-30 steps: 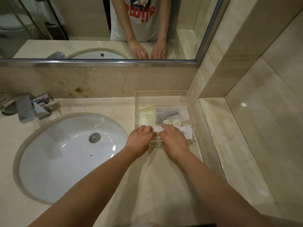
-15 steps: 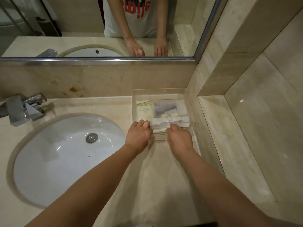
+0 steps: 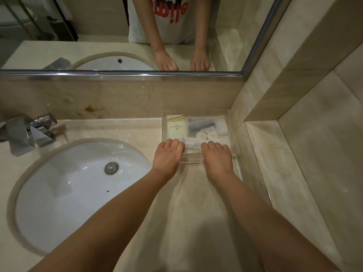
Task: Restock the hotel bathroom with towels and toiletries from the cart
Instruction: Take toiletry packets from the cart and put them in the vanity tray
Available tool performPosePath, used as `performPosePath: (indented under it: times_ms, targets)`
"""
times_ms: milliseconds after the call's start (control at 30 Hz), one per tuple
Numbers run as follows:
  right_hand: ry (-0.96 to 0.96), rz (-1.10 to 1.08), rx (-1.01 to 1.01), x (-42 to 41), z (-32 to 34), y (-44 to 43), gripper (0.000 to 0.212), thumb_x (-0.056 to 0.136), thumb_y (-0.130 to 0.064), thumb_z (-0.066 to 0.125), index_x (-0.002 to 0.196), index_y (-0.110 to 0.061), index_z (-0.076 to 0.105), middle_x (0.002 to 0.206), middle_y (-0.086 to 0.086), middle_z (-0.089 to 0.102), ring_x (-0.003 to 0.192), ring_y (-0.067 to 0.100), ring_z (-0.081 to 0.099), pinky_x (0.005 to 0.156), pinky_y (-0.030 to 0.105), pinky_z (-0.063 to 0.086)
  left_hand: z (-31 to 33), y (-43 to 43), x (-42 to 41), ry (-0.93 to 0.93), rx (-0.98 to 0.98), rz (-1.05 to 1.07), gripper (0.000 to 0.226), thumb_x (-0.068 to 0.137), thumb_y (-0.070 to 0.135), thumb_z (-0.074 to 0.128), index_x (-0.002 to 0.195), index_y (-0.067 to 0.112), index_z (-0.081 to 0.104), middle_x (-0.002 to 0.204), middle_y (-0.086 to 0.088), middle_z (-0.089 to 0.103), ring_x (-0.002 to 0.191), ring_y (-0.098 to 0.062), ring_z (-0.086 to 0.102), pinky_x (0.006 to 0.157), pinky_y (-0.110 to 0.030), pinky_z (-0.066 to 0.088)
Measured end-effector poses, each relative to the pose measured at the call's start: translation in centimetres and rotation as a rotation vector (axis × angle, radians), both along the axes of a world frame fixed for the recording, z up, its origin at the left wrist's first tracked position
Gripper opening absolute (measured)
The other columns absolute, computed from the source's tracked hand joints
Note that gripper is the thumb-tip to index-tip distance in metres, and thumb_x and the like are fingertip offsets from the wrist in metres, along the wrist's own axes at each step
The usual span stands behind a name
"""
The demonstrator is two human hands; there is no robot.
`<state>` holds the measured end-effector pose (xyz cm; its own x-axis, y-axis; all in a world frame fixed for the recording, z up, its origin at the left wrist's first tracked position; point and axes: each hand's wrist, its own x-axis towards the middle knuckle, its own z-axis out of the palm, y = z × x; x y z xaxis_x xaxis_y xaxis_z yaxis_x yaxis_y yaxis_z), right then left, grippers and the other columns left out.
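At the far left a tap (image 3: 29, 132) stands over the white sink (image 3: 78, 193). Just right of the sink is the left hand (image 3: 168, 156). Its fingers are close together and curled down over the near wall of the clear tray (image 3: 234, 138). The tips are hidden, so I cannot tell whether they touch what is inside.

The tray sits on the counter (image 3: 186, 213) in the corner, just beside the side wall. It holds the toiletries: a cream packet (image 3: 175, 127), a grey pouch (image 3: 200, 124), small round soaps (image 3: 207, 135) and a long white packet (image 3: 193, 142) just ahead of the knuckles.

The right hand (image 3: 217, 158) grips the same wall in the same way, fingers together and curled.

The step looks like squaring the tray in its corner. Push evenly with both hands and keep the tray flat on the counter so nothing inside slides. Ease off before it knocks the wall.
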<state>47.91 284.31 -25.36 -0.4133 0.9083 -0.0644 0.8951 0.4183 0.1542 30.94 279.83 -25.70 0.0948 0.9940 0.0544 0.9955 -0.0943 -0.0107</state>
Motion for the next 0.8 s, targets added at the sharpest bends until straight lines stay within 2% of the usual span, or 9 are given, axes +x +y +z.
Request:
performPosePath:
  times_ms: [67,200,333,400,500,633,733,800]
  targets:
    - [-0.005,0.003,-0.009,-0.4,0.1,0.6,0.042,0.069,-0.001,0.067,0.105,-0.020,0.057,0.096,-0.001,0.061,0.087,0.022,0.060,0.077,0.034,0.039,-0.1,0.6,-0.1,-0.003,0.005,0.003,0.040,0.045,-0.003,0.070,0.080,0.014,0.058,0.074,-0.002,0.053,0.065,-0.023,0.050,0.057,-0.030,0.037]
    - [0.010,0.031,-0.043,-0.7,0.0,1.3,0.045,0.074,0.000,0.062,0.114,-0.019,0.054,0.105,0.001,0.063,0.098,0.025,0.059,0.088,0.036,0.037,-0.3,1.5,-0.2,-0.038,0.017,0.010,0.036,0.045,-0.005,0.068,0.076,0.012,0.059,0.069,-0.004,0.055,0.062,-0.025,0.050,0.056,-0.030,0.036]
    - [0.021,0.041,-0.040,-0.7,0.0,1.3,0.044,0.075,0.000,0.060,0.114,-0.019,0.053,0.106,0.001,0.063,0.099,0.024,0.059,0.089,0.035,0.036,-0.7,1.8,-0.1,-0.059,0.015,0.012,0.038,0.045,-0.001,0.072,0.078,0.012,0.060,0.072,-0.004,0.056,0.065,-0.025,0.051,0.057,-0.030,0.037]
    - [0.039,0.054,-0.050,-0.6,0.4,1.3,0.040,0.077,0.000,0.057,0.113,-0.019,0.053,0.107,0.001,0.063,0.099,0.024,0.058,0.088,0.035,0.035,-0.5,1.6,-0.1,-0.070,-0.025,0.019,0.038,0.051,0.005,0.075,0.085,0.014,0.061,0.080,-0.004,0.059,0.072,-0.025,0.053,0.062,-0.031,0.039]
    - [0.101,0.037,-0.089,-0.3,1.3,1.0,0.030,0.084,-0.009,0.056,0.112,-0.019,0.054,0.110,0.000,0.060,0.103,0.023,0.055,0.090,0.034,0.035,0.3,1.1,0.1,-0.071,-0.085,0.030,0.038,0.073,0.021,0.070,0.108,0.018,0.058,0.105,-0.002,0.058,0.096,-0.024,0.053,0.081,-0.032,0.040]
    - [0.298,-0.115,-0.195,0.4,2.3,-1.1,0.026,0.087,-0.022,0.057,0.113,-0.023,0.057,0.114,-0.003,0.058,0.110,0.020,0.053,0.096,0.035,0.035,1.6,-0.5,0.7,-0.155,-0.109,0.066,0.042,0.085,0.033,0.061,0.124,0.024,0.051,0.122,0.001,0.053,0.112,-0.021,0.050,0.094,-0.032,0.037]
    - [0.583,-0.257,-0.276,0.6,3.1,-3.4,0.024,0.086,-0.022,0.060,0.110,-0.023,0.060,0.112,-0.007,0.060,0.103,0.016,0.057,0.090,0.032,0.043,2.8,-2.1,1.6,-0.311,-0.115,0.101,0.039,0.087,0.033,0.058,0.125,0.024,0.053,0.124,0.002,0.055,0.111,-0.020,0.053,0.090,-0.033,0.044]
    - [0.794,-0.393,-0.369,0.6,3.7,-4.8,0.024,0.087,-0.020,0.061,0.110,-0.023,0.060,0.113,-0.008,0.061,0.103,0.014,0.058,0.087,0.030,0.047,3.7,-3.1,2.4,-0.501,-0.129,0.170,0.036,0.087,0.030,0.058,0.122,0.023,0.056,0.120,0.003,0.058,0.106,-0.018,0.057,0.085,-0.033,0.049]
